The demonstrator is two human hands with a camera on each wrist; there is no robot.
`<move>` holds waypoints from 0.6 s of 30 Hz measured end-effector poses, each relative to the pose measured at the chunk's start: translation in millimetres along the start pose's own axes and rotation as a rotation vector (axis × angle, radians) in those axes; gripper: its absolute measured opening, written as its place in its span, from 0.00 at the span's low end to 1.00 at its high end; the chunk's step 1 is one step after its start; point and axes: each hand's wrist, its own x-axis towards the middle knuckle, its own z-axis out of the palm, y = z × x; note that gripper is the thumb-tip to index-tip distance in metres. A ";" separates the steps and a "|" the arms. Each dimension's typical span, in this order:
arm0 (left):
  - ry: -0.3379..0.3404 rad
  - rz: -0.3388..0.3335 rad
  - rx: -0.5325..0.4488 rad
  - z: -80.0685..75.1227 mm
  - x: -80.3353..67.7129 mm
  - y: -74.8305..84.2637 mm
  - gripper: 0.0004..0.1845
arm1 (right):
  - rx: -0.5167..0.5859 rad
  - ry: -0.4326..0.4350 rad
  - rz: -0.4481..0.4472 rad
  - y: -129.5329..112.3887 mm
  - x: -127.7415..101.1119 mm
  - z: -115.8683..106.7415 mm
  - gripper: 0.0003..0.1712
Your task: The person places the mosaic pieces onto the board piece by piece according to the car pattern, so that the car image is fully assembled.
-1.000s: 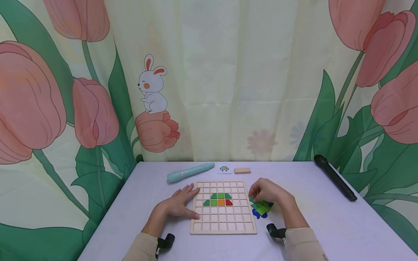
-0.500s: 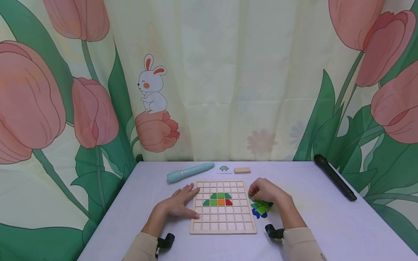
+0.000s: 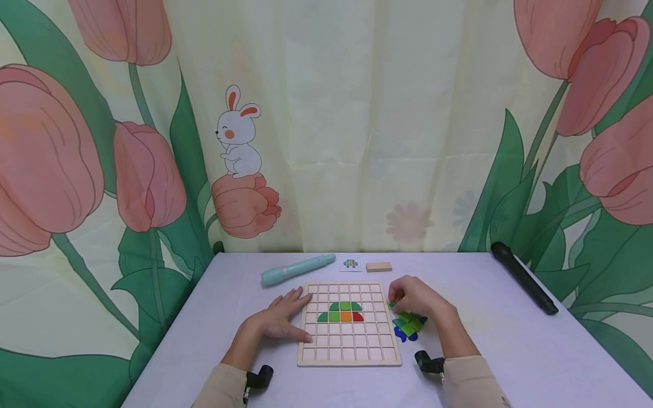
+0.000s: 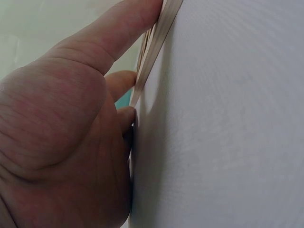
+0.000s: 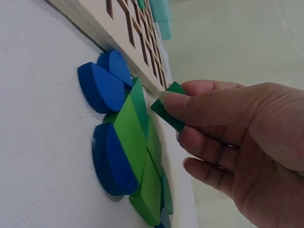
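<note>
A wooden grid board (image 3: 347, 356) lies on the table. Set in its cells are several green pieces, an orange square (image 3: 346, 317) and a red piece (image 3: 357, 317) with a rounded corner. My left hand (image 3: 275, 321) rests at the board's left edge, fingers spread, the thumb on its rim (image 4: 164, 23). Beside the right edge, my right hand (image 3: 418, 297) pinches a dark green block (image 5: 166, 115) between thumb and fingers. Just below that hand is a pile of light green blocks (image 5: 130, 130), darker green ones and blue rounded blocks (image 5: 114, 161).
Behind the board lie a teal tube-shaped object (image 3: 298, 269), a small pattern card (image 3: 350, 263) and a plain wooden block (image 3: 378, 267). A long black object (image 3: 524, 279) lies near the table's right edge. A printed curtain (image 3: 336, 124) hangs behind the table.
My right hand has lifted very slightly, keeping the green block at its fingertips. The left hand and the pieces on the board have stayed put.
</note>
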 end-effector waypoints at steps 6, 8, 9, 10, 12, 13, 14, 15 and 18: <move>-0.003 0.010 -0.011 -2.5 -0.9 -0.6 0.60 | 0.068 0.027 0.005 -4.7 0.9 -6.8 0.10; -0.002 0.010 -0.013 -3.2 -1.0 -0.8 0.60 | 0.082 0.034 -0.021 -5.2 2.1 -8.3 0.11; 0.000 0.010 -0.014 -3.5 -1.0 -0.7 0.60 | 0.087 0.036 -0.037 -5.0 3.0 -8.5 0.11; 0.000 0.010 -0.015 -3.5 -1.0 -0.7 0.61 | 0.092 0.035 -0.060 -4.8 3.8 -8.7 0.11; 0.001 0.009 -0.016 -3.4 -0.8 -0.6 0.61 | 0.107 0.031 -0.102 -3.5 6.2 -7.7 0.11; 0.001 0.008 -0.018 -3.4 -0.8 -0.5 0.61 | 0.115 0.026 -0.121 -3.4 7.1 -6.8 0.10; 0.001 0.007 -0.019 -3.3 -0.8 -0.3 0.61 | 0.124 0.017 -0.136 -3.4 8.3 -5.9 0.10; 0.001 0.007 -0.019 -3.2 -0.8 -0.2 0.61 | 0.134 0.007 -0.147 -3.9 9.1 -4.5 0.10; 0.003 0.003 -0.019 -3.0 -1.0 0.2 0.61 | 0.153 -0.023 -0.172 -7.3 10.1 0.0 0.08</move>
